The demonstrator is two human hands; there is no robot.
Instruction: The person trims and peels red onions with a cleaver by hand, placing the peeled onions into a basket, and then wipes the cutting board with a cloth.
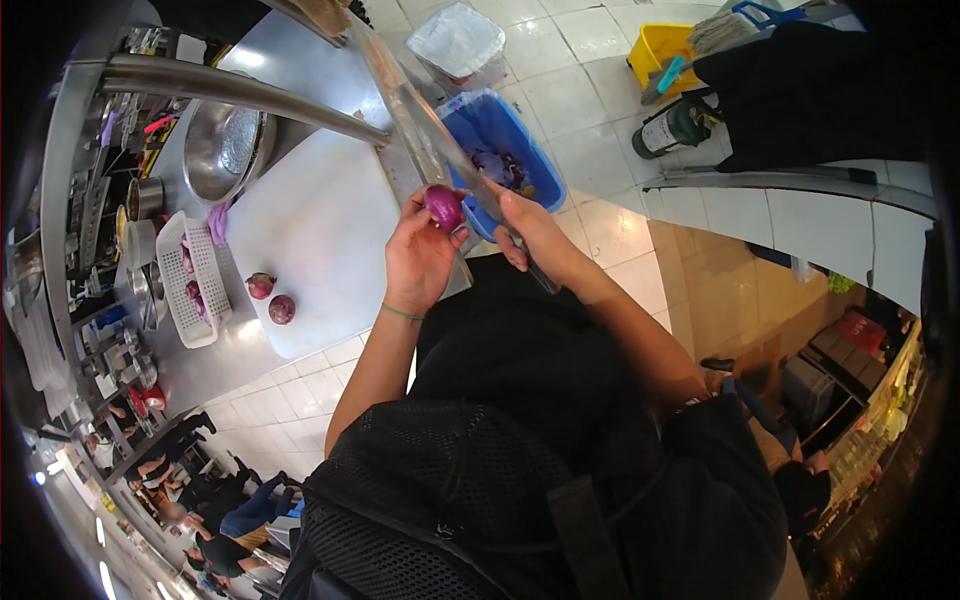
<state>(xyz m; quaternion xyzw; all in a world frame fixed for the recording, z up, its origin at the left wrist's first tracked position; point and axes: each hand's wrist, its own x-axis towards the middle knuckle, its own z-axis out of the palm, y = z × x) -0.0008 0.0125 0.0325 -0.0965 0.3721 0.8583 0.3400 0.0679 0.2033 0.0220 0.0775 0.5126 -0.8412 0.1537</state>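
Observation:
My left hand [420, 255] is closed around a peeled, shiny red onion [444, 207], held up near the board's right edge. In my right hand [540, 238] is a large knife [462, 165], gripped by its dark handle, its long blade pointing up and left past the onion. Just beyond both hands stands a blue bin [548, 165] with onion skins inside. Two unpeeled red onions [261, 286] lie on the lower left part of the white cutting board [320, 220].
A white perforated basket [207, 275] holding red onions stands left of the board, near a steel bowl [215, 150]. A metal shelf rail [240, 92] crosses above the counter. On the floor are a lidded white container [457, 40] and a yellow bucket [655, 52]. Other people are far off, lower left.

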